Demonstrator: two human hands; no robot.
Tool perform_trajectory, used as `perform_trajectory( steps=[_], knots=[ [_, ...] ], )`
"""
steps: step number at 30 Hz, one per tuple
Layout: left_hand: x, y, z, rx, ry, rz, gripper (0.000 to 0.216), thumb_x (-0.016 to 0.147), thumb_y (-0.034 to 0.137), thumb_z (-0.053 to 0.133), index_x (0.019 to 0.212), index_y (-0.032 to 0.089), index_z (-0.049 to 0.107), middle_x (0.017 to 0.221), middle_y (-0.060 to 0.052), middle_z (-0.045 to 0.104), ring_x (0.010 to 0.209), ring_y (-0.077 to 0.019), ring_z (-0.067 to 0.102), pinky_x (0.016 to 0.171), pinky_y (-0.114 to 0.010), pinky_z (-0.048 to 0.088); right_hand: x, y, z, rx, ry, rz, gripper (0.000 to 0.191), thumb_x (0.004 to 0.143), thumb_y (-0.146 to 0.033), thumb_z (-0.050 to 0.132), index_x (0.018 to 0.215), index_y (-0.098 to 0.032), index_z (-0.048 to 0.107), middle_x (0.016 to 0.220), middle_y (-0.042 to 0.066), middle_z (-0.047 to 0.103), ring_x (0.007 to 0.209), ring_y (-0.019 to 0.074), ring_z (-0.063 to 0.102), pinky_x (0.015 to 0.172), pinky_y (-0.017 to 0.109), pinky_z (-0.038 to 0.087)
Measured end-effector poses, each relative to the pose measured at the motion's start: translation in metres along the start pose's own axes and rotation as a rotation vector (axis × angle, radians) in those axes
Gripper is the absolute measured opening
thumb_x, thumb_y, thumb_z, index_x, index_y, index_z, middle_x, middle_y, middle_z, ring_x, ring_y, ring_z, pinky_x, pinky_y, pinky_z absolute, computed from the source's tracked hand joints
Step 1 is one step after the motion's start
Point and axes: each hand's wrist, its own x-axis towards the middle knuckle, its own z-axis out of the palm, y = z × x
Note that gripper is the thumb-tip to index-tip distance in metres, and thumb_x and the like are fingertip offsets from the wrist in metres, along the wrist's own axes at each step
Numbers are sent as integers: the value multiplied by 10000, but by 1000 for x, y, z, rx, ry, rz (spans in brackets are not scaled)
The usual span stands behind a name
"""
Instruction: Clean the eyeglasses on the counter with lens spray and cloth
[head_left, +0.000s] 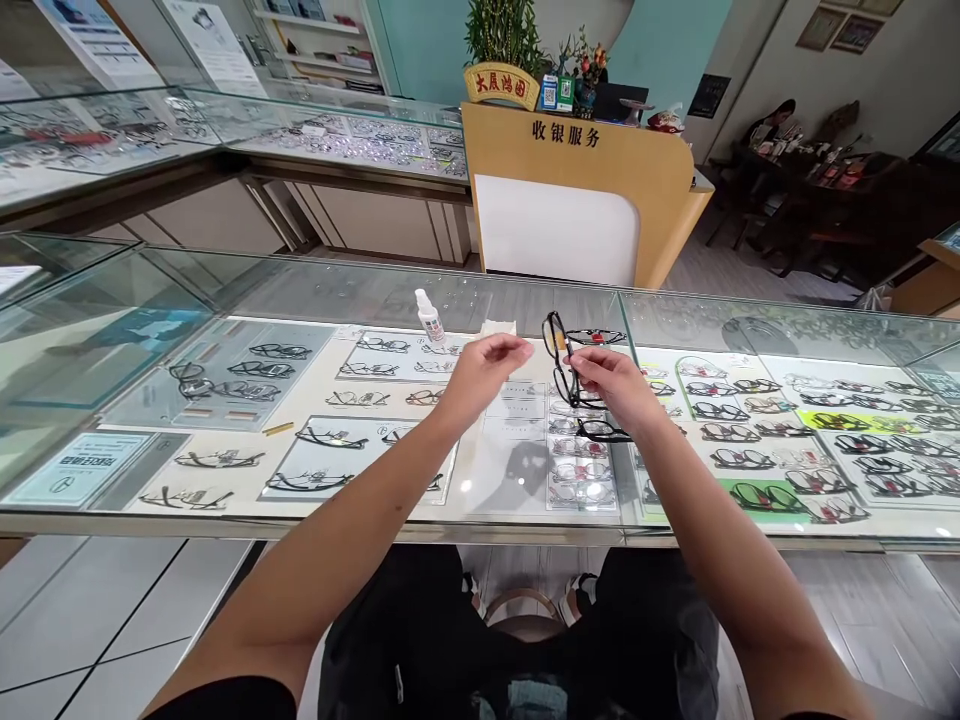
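Holding black glasses over the glass counter

Your right hand [613, 385] closes thumb and fingers on the black-framed glasses [564, 372], which hang on edge above the glass counter [480, 533], just left of that hand. Your left hand [480, 375] sits partly open and empty, fingers loosely curved toward the glasses but apart from them. Beyond your left wrist, you have a white spray bottle [431, 322] upright and a white cloth [498, 327] beside it. Rows of eyeglass frames [742, 459] lie under the glass on both sides of you.
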Motion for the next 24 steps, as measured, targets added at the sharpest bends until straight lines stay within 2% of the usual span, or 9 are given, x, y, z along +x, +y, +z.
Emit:
perform_trajectory(
  steps=[3,9,12,15,17,20,24],
  knots=[
    [-5,-3,8,12,-120,-18,431,775,621,889,978,241,870,919,-52,797,804,-198,652,716,-336,517,-1,1,5,-6,34,-42,394,746,-604,919,871,-246,812,710,-14,602,667,146,464,633,320,377],
    [-5,-11,14,-36,-54,3,413,741,605,910,933,240,877,768,-31,726,705,-174,570,645,-331,445,-6,0,17,-69,20,-56,445,731,-650,908,860,-243,785,687,-4,677,669,165,538,649,337,442],
    [-4,-13,14,-36,-39,20,391,741,579,910,925,236,873,671,-3,635,644,-147,499,617,-319,398,-7,2,22,-76,16,-68,472,725,-670,905,858,-238,769,689,4,698,679,172,575,638,335,440],
    [-4,-12,14,-11,-29,31,352,758,561,892,889,236,857,594,27,515,603,-134,440,601,-314,367,-7,1,22,-47,17,-59,464,705,-613,941,888,-238,739,682,-4,697,690,173,606,622,319,429],
    [-3,-10,13,25,-28,51,334,774,553,872,872,235,840,583,39,454,588,-129,405,597,-313,342,-6,-4,16,-14,49,-65,416,718,-543,944,884,-244,707,650,-27,653,645,152,569,589,302,398],
    [7,-1,12,155,-75,107,294,806,521,832,880,237,821,597,49,410,577,-124,368,606,-312,310,0,-15,-5,42,212,-114,301,764,-440,876,837,-255,650,631,-58,559,563,115,446,527,288,313],
    [39,27,28,546,-272,234,179,844,402,751,850,233,810,625,26,490,586,-136,406,619,-325,287,12,-24,-39,68,422,-214,243,724,-327,789,929,-272,670,776,-38,581,617,124,447,527,287,321]
  ],
)
